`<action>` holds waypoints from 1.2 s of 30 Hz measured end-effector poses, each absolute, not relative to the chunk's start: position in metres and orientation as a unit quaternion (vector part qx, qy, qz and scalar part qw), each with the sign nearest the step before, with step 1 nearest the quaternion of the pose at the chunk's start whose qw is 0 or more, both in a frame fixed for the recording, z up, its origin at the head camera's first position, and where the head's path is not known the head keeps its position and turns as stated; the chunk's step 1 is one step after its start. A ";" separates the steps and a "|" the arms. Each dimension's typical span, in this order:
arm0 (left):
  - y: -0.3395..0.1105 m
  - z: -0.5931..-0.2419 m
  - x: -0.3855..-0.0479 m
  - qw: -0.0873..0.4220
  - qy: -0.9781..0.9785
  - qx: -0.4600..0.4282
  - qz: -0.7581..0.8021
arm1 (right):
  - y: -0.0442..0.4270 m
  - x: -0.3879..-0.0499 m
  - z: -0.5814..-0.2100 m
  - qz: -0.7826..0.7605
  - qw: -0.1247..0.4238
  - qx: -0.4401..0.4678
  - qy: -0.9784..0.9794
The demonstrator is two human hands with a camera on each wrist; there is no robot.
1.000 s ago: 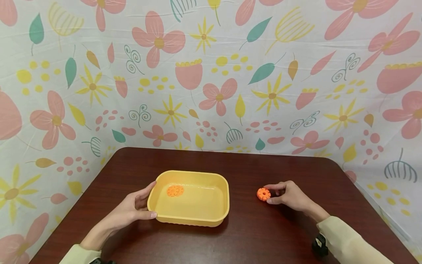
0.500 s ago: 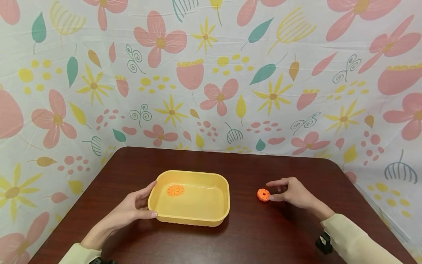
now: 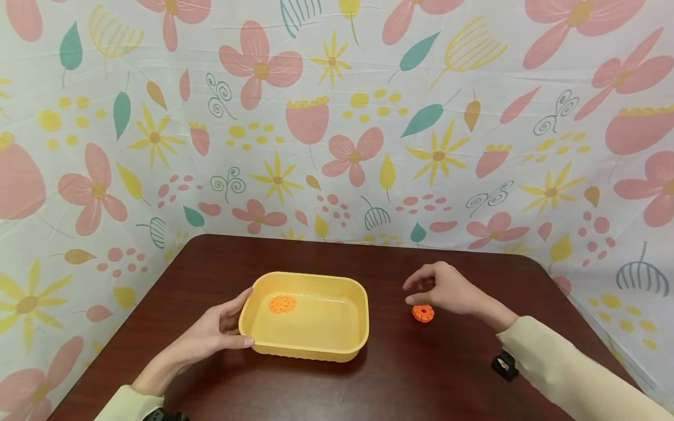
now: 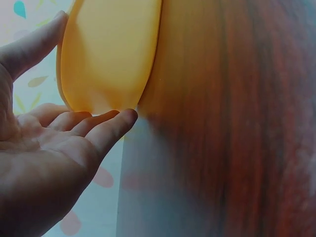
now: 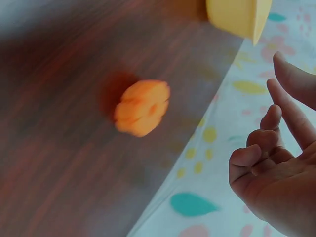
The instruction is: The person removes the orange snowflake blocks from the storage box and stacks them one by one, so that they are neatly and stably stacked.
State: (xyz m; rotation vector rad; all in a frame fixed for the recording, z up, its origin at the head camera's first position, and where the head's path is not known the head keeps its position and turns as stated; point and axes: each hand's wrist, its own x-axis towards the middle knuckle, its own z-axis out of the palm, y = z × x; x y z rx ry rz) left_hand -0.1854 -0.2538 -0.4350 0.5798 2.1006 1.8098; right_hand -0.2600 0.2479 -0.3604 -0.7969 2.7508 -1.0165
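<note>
My left hand [image 3: 209,337] holds the left end of a yellow plastic tub [image 3: 342,353], thumb at the near corner and fingers at the far one. Flat in the tub's left part lie orange notched discs [image 3: 282,303], overlapping. To the right of the tub, a small stack of orange notched discs [image 3: 423,314] sits on the table. My right hand [image 3: 447,290] hovers just above and behind that stack, holding nothing. In the right wrist view the stacked discs [image 5: 143,107] are apart from the fingers [image 5: 291,113], which are loosely bent.
The dark wood table [image 3: 337,393] has rounded far corners. A white cloth [image 3: 368,175] with flower and leaf prints hangs behind it and along both sides. A small black device [image 3: 505,365] is strapped at the right wrist.
The right hand has let go of the stacked discs and moved up and a little left over them. The left hand stays on the tub, and the view has shifted slightly.
</note>
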 end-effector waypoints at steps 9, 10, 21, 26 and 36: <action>-0.252 -0.432 -0.186 0.155 0.739 0.206 0.623 | 0.181 -0.268 -0.349 -0.313 0.064 -0.340 0.885; -0.252 -0.432 -0.186 0.154 0.739 0.206 0.623 | 0.171 -0.269 -0.348 -0.313 0.068 -0.349 0.881; -0.252 -0.434 -0.185 0.152 0.727 0.202 0.639 | 0.087 -0.283 -0.354 -0.330 0.128 -0.407 0.842; -0.252 -0.435 -0.186 0.152 0.725 0.201 0.641 | 0.060 -0.293 -0.362 -0.340 0.163 -0.415 0.828; -0.252 -0.434 -0.187 0.163 0.725 0.197 0.640 | 0.020 -0.310 -0.378 -0.324 0.222 -0.402 0.827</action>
